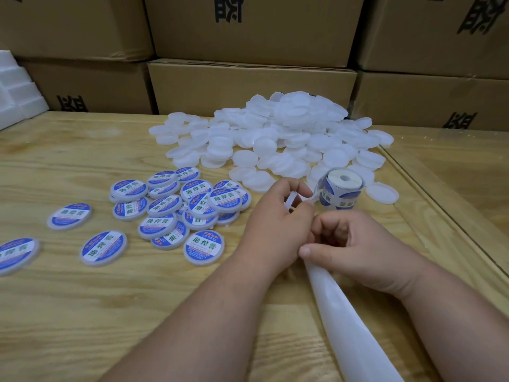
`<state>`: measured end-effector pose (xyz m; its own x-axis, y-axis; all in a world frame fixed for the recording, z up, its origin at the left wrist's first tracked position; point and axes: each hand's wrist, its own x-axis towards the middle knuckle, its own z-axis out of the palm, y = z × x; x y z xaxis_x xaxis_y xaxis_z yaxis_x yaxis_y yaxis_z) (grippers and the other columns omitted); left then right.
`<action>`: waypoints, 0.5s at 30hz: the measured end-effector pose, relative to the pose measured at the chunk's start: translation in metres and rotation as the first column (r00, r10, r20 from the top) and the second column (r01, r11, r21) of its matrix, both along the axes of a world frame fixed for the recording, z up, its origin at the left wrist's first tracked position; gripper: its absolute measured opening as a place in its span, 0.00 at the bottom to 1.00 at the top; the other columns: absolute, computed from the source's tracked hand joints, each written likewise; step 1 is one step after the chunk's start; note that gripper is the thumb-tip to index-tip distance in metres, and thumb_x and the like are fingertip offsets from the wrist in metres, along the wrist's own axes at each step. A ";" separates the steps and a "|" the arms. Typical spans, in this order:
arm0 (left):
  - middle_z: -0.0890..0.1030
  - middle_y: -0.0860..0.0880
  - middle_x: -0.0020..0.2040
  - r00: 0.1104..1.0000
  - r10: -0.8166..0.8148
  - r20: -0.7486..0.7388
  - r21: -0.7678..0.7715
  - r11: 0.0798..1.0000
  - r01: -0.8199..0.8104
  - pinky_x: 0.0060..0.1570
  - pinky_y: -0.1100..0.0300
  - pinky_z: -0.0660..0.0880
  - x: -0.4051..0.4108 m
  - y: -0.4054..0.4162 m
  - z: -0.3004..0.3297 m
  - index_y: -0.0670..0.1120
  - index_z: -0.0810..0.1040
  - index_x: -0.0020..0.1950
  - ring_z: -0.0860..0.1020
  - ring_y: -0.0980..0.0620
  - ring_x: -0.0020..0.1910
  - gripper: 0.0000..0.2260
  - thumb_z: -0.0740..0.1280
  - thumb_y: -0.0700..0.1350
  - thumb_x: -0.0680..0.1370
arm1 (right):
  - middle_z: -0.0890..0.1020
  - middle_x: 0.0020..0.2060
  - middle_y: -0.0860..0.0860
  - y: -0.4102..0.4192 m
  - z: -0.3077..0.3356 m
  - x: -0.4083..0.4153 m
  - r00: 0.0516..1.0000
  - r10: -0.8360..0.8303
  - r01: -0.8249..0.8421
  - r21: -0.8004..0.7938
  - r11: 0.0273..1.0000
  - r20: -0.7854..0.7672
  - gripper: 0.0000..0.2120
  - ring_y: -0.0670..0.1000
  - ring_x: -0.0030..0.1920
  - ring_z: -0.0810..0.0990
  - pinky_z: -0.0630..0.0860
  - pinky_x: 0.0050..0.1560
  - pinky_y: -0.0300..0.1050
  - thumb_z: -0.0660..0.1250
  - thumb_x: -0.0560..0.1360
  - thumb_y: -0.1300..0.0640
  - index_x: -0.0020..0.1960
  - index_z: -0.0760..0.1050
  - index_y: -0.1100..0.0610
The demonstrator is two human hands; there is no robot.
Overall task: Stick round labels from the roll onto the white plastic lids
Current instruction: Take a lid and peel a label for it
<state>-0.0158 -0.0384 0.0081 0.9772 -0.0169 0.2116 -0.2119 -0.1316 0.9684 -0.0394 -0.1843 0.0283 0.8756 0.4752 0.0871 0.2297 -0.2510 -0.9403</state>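
Note:
A heap of blank white plastic lids (275, 133) lies at the back of the wooden table (82, 312). The label roll (340, 190) stands just in front of the heap, blue-and-white labels on its side. My left hand (275, 219) grips one white lid (291, 201) on edge, close to the roll. My right hand (347, 244) pinches the white backing strip (338, 307), which trails from the roll toward me. Several labelled lids (176, 208) lie scattered left of my hands.
Stacked brown cardboard boxes (248, 81) wall off the back of the table. White foam blocks (16, 92) sit at the far left. A raised table edge (440, 205) runs diagonally on the right.

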 end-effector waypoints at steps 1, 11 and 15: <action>0.75 0.60 0.29 1.000 0.009 0.007 0.001 1.000 -0.010 0.29 0.66 0.69 0.000 0.000 0.000 0.58 0.75 0.44 0.72 0.59 0.26 0.06 0.65 0.46 0.74 | 0.80 0.32 0.51 0.000 0.000 0.000 1.000 -0.016 0.016 -0.019 1.000 -0.002 0.05 0.47 0.34 0.75 0.72 0.36 0.40 0.74 0.68 0.56 0.36 0.80 0.57; 0.79 0.58 0.33 0.996 -0.056 -0.064 -0.110 0.993 0.049 0.33 0.64 0.73 -0.007 0.000 0.011 0.55 0.78 0.39 0.76 0.56 0.32 0.02 0.66 0.49 0.69 | 0.81 0.33 0.56 -0.004 0.001 0.006 0.960 -0.224 0.247 0.127 0.961 -0.170 0.06 0.51 0.33 0.77 0.73 0.34 0.41 0.68 0.68 0.57 0.37 0.81 0.59; 0.80 0.59 0.37 0.994 -0.103 -0.045 -0.050 0.994 0.100 0.39 0.63 0.74 -0.010 0.002 0.013 0.56 0.79 0.40 0.76 0.60 0.36 0.03 0.67 0.51 0.69 | 0.81 0.34 0.58 -0.006 0.002 0.008 0.942 -0.232 0.286 0.212 0.935 -0.244 0.04 0.57 0.36 0.74 0.69 0.38 0.47 0.71 0.69 0.53 0.37 0.83 0.53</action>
